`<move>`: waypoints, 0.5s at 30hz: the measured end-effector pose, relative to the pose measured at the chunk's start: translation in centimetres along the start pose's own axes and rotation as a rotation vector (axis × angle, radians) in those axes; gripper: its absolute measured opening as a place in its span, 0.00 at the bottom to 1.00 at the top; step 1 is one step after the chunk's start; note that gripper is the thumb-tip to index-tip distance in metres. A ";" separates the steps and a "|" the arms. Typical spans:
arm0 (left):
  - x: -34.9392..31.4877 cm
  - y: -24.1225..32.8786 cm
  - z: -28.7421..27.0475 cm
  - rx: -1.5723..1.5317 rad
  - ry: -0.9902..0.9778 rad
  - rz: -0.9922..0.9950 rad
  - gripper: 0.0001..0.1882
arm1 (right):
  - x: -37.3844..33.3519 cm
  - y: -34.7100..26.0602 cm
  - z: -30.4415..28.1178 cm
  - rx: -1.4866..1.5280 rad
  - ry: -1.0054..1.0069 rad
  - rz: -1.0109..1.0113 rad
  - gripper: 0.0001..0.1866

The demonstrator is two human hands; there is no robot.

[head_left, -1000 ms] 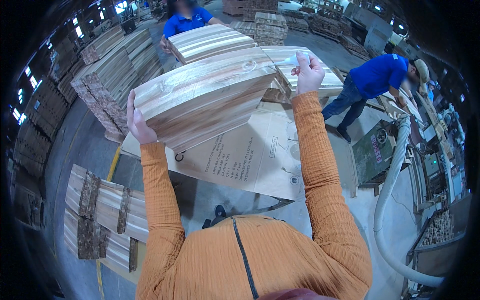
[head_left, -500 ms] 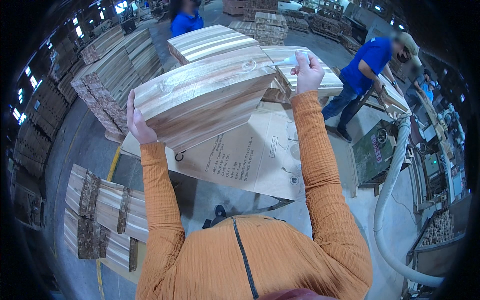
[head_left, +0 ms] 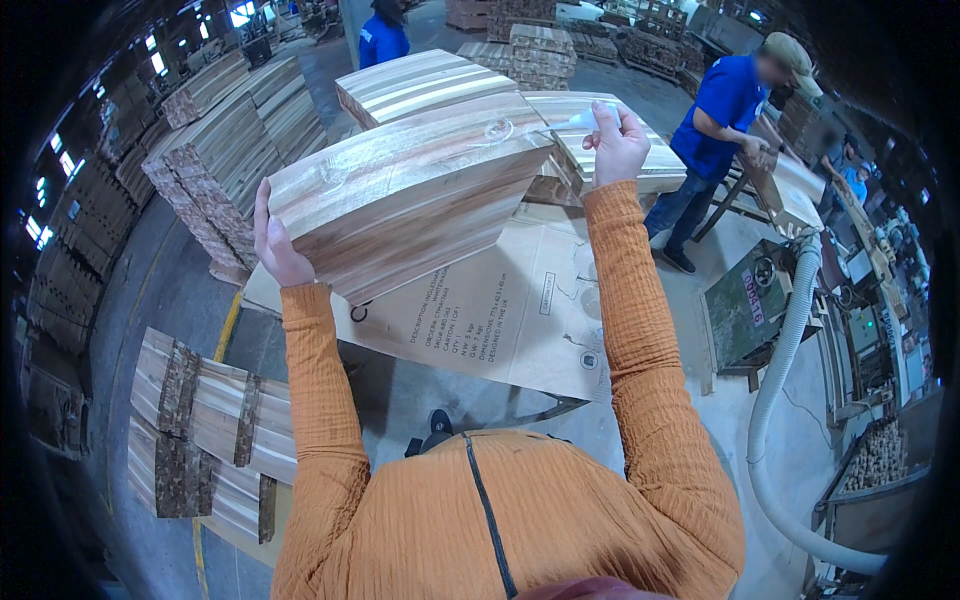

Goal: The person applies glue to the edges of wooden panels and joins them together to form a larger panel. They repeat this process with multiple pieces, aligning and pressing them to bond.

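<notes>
Workshop hall: grey concrete floor [head_left: 150,300], dim at the edges, windows bright along the far left wall

Stacks of sawn boards [head_left: 215,130]: rows on the left, reaching back into the hall; more pallet stacks [head_left: 540,45] at the far end

Bench [head_left: 500,310]: covered with a flattened brown cardboard sheet printed in black, directly in front of the person

Glued wood panels [head_left: 420,85]: striped light and dark, stacked at the far side of the bench; a second stack [head_left: 600,135] beside it to the right

Wood panel [head_left: 400,195]: thick, laminated in pale and brown strips, held up off the bench and tilted, between both hands at chest height

Rough boards with bark edges [head_left: 200,430]: lying low on the left, near the floor

Green machine [head_left: 745,305]: right of the bench, with a pale ribbed hose [head_left: 780,400] curving down past it

Two persons in blue shirts: one [head_left: 720,110] bent at a stand on the right, one [head_left: 383,35] at the far end

Left hand [head_left: 275,240]: fingers clamped on the panel's left edge

Right hand [head_left: 620,145]: at the panel's far right corner, fingers together around a small white object [head_left: 580,120]; what it is cannot be told
</notes>
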State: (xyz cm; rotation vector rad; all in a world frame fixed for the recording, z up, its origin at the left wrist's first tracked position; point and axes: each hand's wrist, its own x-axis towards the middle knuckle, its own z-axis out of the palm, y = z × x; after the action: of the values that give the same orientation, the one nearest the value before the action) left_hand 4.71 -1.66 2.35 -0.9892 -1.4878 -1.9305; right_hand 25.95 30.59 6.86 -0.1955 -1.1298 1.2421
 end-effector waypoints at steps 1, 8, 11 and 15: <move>0.1 -0.1 0.0 -0.019 0.011 0.006 0.31 | 0.0 0.0 0.0 0.000 -0.004 0.001 0.09; 0.0 -0.3 -0.1 -0.026 0.022 0.013 0.31 | 0.0 0.0 0.2 -0.010 -0.006 -0.008 0.09; 0.0 -0.3 0.0 -0.025 0.026 0.017 0.31 | 0.0 -0.1 0.2 -0.021 0.010 -0.007 0.09; 0.0 -0.1 0.0 -0.041 0.013 -0.002 0.31 | 0.1 0.1 -0.1 0.008 -0.007 -0.023 0.09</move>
State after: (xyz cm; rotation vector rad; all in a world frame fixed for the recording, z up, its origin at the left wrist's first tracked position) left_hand 4.65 -1.64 2.26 -0.9911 -1.4473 -1.9723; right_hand 25.93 30.76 6.86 -0.1716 -1.1299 1.2272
